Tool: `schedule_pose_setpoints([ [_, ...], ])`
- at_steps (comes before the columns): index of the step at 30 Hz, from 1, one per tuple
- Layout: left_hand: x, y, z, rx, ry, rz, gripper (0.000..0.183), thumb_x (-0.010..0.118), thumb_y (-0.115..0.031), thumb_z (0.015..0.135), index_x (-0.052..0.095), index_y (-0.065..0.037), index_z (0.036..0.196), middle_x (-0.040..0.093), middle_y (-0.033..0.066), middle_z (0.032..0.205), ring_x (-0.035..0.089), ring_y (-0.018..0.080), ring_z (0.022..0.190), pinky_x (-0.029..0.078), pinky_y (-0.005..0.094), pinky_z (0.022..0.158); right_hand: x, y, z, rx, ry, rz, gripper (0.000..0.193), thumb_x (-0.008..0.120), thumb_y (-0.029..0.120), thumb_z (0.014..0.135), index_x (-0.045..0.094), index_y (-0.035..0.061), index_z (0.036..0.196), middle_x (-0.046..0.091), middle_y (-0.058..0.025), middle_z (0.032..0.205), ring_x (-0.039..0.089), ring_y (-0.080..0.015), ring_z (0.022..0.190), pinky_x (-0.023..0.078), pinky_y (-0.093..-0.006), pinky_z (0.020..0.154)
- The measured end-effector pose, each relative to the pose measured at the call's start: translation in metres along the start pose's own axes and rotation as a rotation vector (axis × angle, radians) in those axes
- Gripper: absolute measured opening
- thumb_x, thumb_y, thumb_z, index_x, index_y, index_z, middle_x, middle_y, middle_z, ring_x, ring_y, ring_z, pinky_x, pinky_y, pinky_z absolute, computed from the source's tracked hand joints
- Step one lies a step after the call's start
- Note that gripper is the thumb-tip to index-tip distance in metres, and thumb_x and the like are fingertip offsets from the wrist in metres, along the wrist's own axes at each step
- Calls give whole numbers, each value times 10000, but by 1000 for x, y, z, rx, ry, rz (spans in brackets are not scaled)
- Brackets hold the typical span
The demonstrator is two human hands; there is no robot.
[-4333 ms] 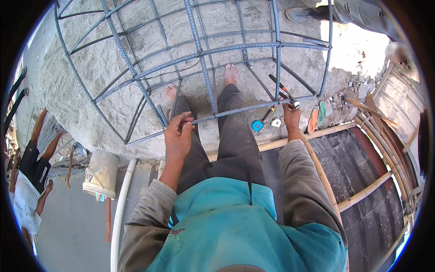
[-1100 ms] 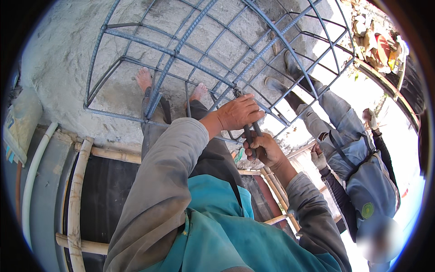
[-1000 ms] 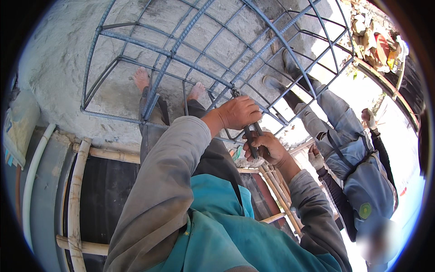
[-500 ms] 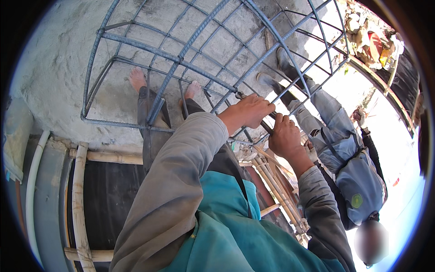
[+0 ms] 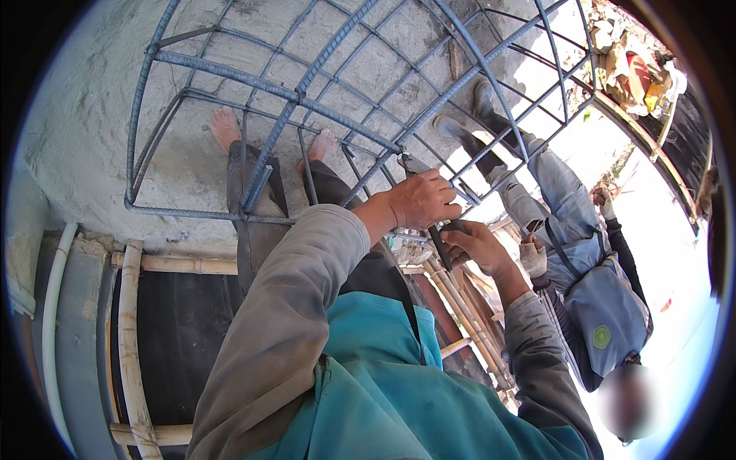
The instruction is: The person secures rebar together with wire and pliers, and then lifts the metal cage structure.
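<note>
A pair of dark pincers (image 5: 440, 249) slants down from a joint of the steel rebar cage (image 5: 349, 125), its head close against the crossing bars. My left hand (image 5: 420, 201) is closed around the tool just below that joint. Lower and to the right, my right hand (image 5: 479, 249) has its fingers curled at the handle ends, and the handles look spread apart. What lies inside my palms is hidden, and any tie wire at the joint is too small to make out.
A co-worker (image 5: 613, 307) in grey-blue clothes and gloves stands at the right, beside the cage. My bare feet (image 5: 322, 144) stand on rough concrete under the bars. Bamboo poles (image 5: 132, 330) frame a dark panel at lower left, and rubble (image 5: 632, 69) lies at upper right.
The pincers' handles have swung to point more steeply down. My right hand has shifted lower and loosened its fist. The cage appears slightly further left in view.
</note>
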State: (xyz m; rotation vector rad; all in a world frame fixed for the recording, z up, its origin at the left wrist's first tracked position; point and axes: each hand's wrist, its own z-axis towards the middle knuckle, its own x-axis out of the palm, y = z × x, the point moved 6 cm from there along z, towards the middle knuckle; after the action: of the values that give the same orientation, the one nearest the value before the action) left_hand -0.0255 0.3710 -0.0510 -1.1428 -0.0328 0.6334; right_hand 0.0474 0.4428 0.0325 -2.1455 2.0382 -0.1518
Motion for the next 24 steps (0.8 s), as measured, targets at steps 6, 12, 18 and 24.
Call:
schedule_pose_setpoints([
  [6, 18, 17, 32, -257, 623, -177, 265, 639, -95, 689, 644, -89, 953, 663, 126, 818, 657, 321, 875, 510, 418, 758, -1, 27, -37, -403, -644, -1008, 695, 622, 467, 867, 430, -65, 1272, 601, -239, 968, 643, -413, 823, 518, -468, 766],
  [12, -35, -5, -3, -21, 146, 27, 317, 719, -248, 722, 611, -129, 994, 581, 9, 979, 569, 201, 1052, 382, 477, 1016, 32, -34, 4, -57, 265, 943, 689, 353, 607, 956, 597, -31, 1046, 618, -119, 733, 532, -145, 502, 303, -209, 390],
  [18, 1, -1, 1, -211, 724, 38, 182, 704, -185, 685, 688, -97, 843, 667, 65, 872, 643, 233, 912, 446, 407, 918, 42, -42, 10, -341, -180, 389, 632, 509, 531, 930, 560, -53, 1165, 669, -156, 869, 643, -266, 708, 503, -341, 639],
  [24, -6, -5, 11, -284, 819, 110, 293, 701, -134, 641, 710, -46, 920, 674, 122, 958, 579, 310, 1085, 440, 423, 899, 38, -29, 19, -420, -255, -124, 406, 612, 271, 914, 528, -40, 1161, 675, -197, 944, 680, -327, 780, 551, -406, 692],
])
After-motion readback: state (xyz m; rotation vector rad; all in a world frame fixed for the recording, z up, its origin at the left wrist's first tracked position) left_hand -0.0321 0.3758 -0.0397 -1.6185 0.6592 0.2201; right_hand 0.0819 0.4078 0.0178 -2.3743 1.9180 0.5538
